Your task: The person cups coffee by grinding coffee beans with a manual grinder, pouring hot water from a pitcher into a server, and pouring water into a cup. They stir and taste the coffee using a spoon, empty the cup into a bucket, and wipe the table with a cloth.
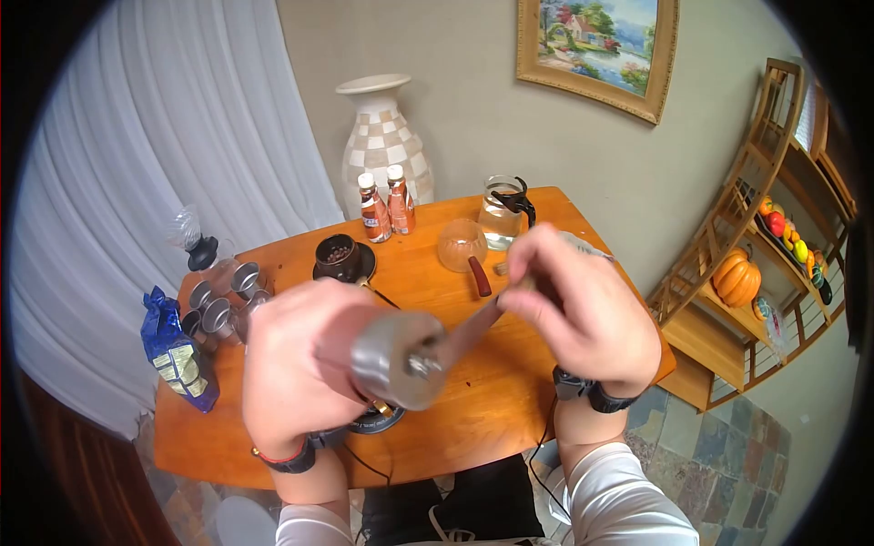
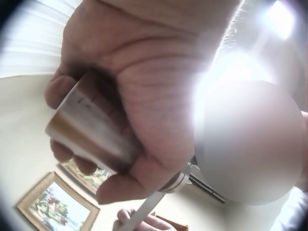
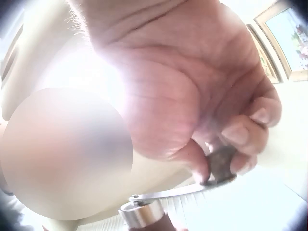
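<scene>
My left hand (image 1: 296, 355) grips the body of a metal hand coffee grinder (image 1: 391, 364), which is tilted with its top toward the right. In the left wrist view, the fingers wrap round the grinder's steel cylinder (image 2: 86, 122). From the top a flat crank arm (image 1: 475, 326) reaches over to my right hand (image 1: 596, 309). There, in the right wrist view, thumb and fingers pinch the dark crank knob (image 3: 222, 163). Both hands are raised over the wooden table (image 1: 446, 437). Beyond the left hand, a dark cup (image 1: 335, 264) with coffee beans stands on a saucer.
Several metal cups (image 1: 217, 318) and a blue bag (image 1: 177, 355) stand at the table's left, near a glass dripper (image 1: 189, 227). Toward the back are two bottles (image 1: 375, 214), a glass pot with a red-brown handle (image 1: 479, 276), and a water pitcher (image 1: 499, 218). Cables hang from both wrists.
</scene>
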### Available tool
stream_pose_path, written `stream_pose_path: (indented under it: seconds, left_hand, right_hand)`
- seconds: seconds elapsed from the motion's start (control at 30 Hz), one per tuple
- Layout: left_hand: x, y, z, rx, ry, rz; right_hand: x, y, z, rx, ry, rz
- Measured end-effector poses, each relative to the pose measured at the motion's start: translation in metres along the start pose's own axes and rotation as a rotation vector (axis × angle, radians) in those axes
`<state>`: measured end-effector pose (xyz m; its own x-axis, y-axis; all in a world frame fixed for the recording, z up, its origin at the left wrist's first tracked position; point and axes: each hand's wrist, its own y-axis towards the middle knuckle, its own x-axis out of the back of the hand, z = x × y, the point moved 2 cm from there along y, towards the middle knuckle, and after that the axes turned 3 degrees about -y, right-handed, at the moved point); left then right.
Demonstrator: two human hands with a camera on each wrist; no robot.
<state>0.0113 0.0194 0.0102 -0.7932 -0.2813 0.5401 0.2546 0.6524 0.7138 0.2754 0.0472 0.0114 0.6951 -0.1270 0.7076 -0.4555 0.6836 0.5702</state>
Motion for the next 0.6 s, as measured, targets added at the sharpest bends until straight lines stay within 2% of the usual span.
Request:
stream_pose_path:
  seconds: [0.03,0.1,0.13,0.2,0.23,0.27,0.33,0.37,0.43,0.47,0.5,0.53,0.57,0.6]
  left_hand:
    - [-0.007,0.001,-0.001,-0.032,-0.028,0.121]
    - [-0.020,0.004,-0.008,-0.040,0.007,0.320]
    - [-0.025,0.003,-0.007,-0.038,0.005,0.321]
    - [-0.041,0.000,-0.002,0.022,0.019,0.511]
    - [-0.044,0.000,-0.005,0.089,0.117,0.599]
    - [-0.046,-0.001,-0.001,0.089,0.116,0.599]
    - [-0.050,-0.005,0.011,0.150,0.320,0.575]
    - [-0.048,-0.004,0.012,0.151,0.319,0.576]
    - [-0.032,0.003,0.014,0.219,0.455,0.296]
    - [-0.024,0.005,0.013,0.204,0.451,0.199]
    - [-0.020,0.006,0.012,0.206,0.427,0.092]
    - [-0.017,0.006,0.012,0.208,0.403,-0.015]
    - [-0.015,0.006,0.013,0.207,0.403,-0.014]
    - [-0.012,0.005,0.013,0.195,0.272,-0.093]
  right_hand:
    - [-0.005,0.002,-0.005,0.001,0.001,0.002]
    - [-0.010,0.006,-0.011,-0.026,0.131,-0.275]
    - [-0.012,0.007,-0.009,-0.028,0.131,-0.273]
    - [-0.013,0.009,-0.003,-0.012,0.174,-0.402]
    - [-0.017,0.007,0.004,0.017,0.216,-0.429]
    - [-0.019,0.003,0.010,0.031,0.277,-0.367]
    - [-0.016,-0.005,0.034,0.089,0.272,-0.208]
    - [-0.020,-0.006,0.041,0.112,0.376,-0.210]
    - [-0.015,-0.010,0.043,0.154,0.336,-0.018]
    - [-0.011,-0.011,0.041,0.160,0.315,0.109]
    - [-0.009,-0.011,0.036,0.159,0.314,0.108]
    - [-0.011,-0.010,0.031,0.147,0.319,0.250]
    - [-0.013,-0.009,0.027,0.136,0.322,0.391]
    - [-0.013,-0.007,0.024,0.137,0.323,0.390]
